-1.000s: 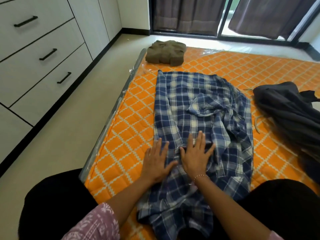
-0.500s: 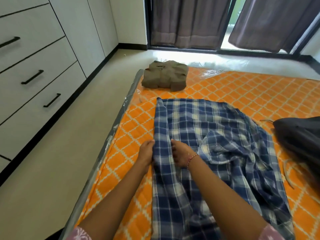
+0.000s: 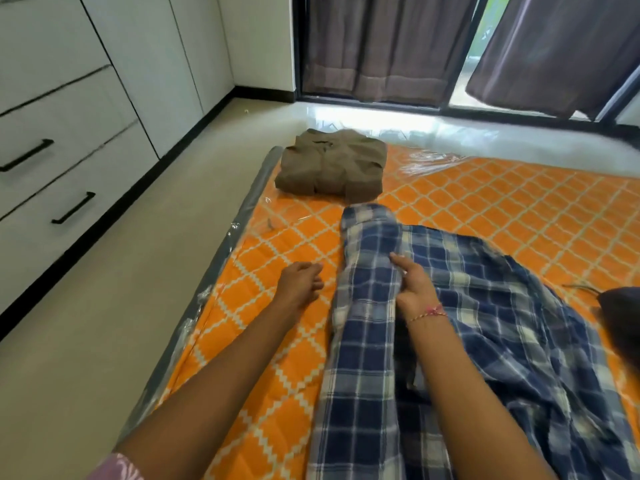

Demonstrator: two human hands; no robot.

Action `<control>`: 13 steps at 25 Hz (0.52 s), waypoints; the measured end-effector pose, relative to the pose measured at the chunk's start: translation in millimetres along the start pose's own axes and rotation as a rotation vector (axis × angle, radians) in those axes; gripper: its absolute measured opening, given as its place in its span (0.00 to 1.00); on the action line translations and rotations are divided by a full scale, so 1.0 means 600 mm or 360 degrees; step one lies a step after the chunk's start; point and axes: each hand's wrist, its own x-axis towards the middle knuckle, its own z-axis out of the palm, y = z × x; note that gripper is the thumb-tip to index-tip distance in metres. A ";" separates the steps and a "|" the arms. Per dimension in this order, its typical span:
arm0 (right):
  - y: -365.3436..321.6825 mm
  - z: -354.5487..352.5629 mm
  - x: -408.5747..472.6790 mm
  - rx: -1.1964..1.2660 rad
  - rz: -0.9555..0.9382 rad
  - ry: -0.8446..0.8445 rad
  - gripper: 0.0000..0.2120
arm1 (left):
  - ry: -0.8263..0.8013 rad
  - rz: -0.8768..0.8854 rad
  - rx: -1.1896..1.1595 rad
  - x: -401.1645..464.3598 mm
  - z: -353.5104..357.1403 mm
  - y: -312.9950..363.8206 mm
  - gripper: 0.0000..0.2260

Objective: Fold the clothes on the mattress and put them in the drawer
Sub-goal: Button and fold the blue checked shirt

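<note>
the plaid shirt lies spread on the mattress, its left edge lifted in a fold. your right hand pinches that fold, arm stretched forward. your left hand hovers just left of it, fingers loosely curled, holding nothing. beyond the grip sits a folded brown shirt.

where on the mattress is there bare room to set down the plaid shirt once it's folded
Bare mattress lies right of the folded brown shirt, beyond the plaid shirt. A narrower strip runs along the left edge, around the left hand. The near right is crowded by the plaid shirt and a dark garment.
</note>
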 end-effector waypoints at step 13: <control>-0.059 -0.012 0.056 -0.0624 -0.0246 0.0354 0.24 | -0.0057 0.0026 0.0024 0.093 0.055 0.046 0.08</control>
